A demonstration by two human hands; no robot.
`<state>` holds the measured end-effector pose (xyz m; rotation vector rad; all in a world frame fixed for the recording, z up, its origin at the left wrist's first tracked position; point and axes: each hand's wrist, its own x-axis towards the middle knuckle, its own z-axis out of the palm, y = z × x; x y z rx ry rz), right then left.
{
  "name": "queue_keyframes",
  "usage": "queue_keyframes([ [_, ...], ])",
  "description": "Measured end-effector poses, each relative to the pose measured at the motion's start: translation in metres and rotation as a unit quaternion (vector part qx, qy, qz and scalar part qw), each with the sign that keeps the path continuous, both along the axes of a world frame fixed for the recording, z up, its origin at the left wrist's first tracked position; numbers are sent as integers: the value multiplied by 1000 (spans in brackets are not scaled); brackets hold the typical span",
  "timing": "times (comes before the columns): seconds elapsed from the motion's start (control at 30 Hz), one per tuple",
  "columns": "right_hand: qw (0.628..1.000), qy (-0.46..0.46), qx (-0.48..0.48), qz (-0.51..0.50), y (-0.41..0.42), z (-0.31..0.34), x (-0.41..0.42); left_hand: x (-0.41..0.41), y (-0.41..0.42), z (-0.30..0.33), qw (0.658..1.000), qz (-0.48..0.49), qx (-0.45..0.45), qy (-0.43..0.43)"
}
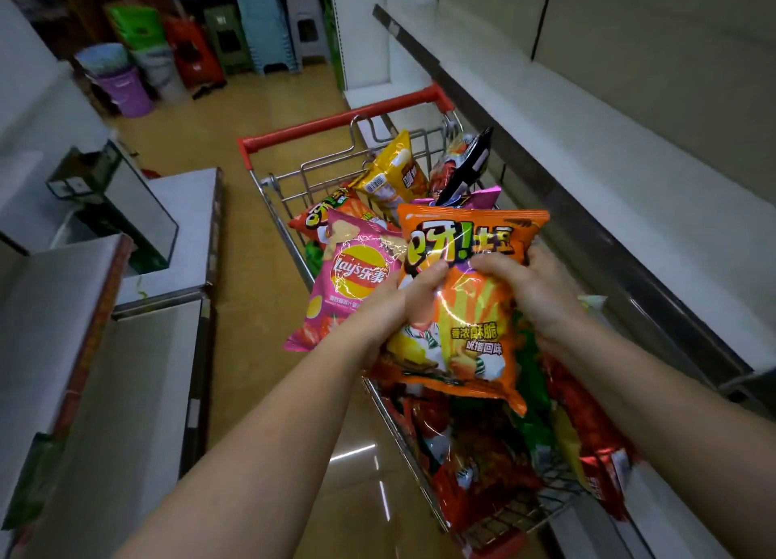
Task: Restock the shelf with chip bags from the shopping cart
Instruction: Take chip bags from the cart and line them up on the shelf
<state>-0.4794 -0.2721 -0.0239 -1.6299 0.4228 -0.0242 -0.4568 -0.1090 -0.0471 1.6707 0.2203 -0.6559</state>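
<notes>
A large orange chip bag (466, 340) is held upright above the shopping cart (348, 119). My left hand (399, 302) grips its left edge, thumb on the front. My right hand (529, 289) grips its right side, with fingers curled over the front. A pink Lay's bag (352, 273) sits just left of my left hand, leaning over the cart's side. Yellow (390, 176), red (474, 483), green and purple bags fill the wire basket below. The white shelf (609, 172) runs along the right, its board bare.
Grey chest freezers or counters (138, 348) line the left of the aisle. Stacked plastic stools (260, 21) and buckets (126, 88) stand at the far end. The tan floor (268, 306) lies between the cart and the counters.
</notes>
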Motion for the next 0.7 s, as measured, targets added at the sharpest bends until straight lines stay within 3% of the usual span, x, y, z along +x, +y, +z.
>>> queue_keyframes([
  [0.23,991,-7,3,132,53,-2,27,4,74,31,988,129,-27,-78],
  [0.37,994,68,-58,56,74,-39,38,4,119,34,970,222,-48,-90],
  [0.5,989,140,-19,41,106,-73,41,-3,154,25,961,260,-35,-85],
  [0.7,986,164,16,7,124,-99,67,3,170,1,960,267,-33,-73],
])
